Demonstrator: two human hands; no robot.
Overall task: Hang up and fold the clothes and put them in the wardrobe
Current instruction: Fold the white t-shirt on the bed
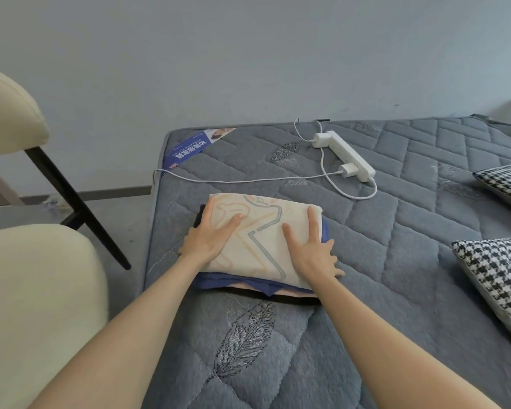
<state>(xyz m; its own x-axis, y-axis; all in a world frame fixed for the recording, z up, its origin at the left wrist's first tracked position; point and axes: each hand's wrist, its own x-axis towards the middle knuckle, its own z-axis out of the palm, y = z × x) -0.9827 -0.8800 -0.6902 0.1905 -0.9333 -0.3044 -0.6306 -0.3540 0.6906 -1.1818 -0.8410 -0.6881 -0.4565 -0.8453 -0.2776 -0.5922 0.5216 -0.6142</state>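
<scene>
A stack of folded clothes lies on the grey quilted mattress (396, 231). On top is a cream folded garment (263, 228) with pastel line patterns. Under it a dark blue garment (233, 283) sticks out at the near edge and right side, with a pink layer (292, 293) and a black layer below. My left hand (210, 236) lies flat on the left part of the cream garment, fingers straight. My right hand (314, 249) lies flat on its right part, fingers spread over the stack's right edge.
A white power strip (347, 156) with a plugged charger (348, 169) and white cables lies behind the stack. Two houndstooth cushions (502, 287) sit at the right. A cream chair (27, 290) with black legs stands left of the mattress. A grey wall is behind.
</scene>
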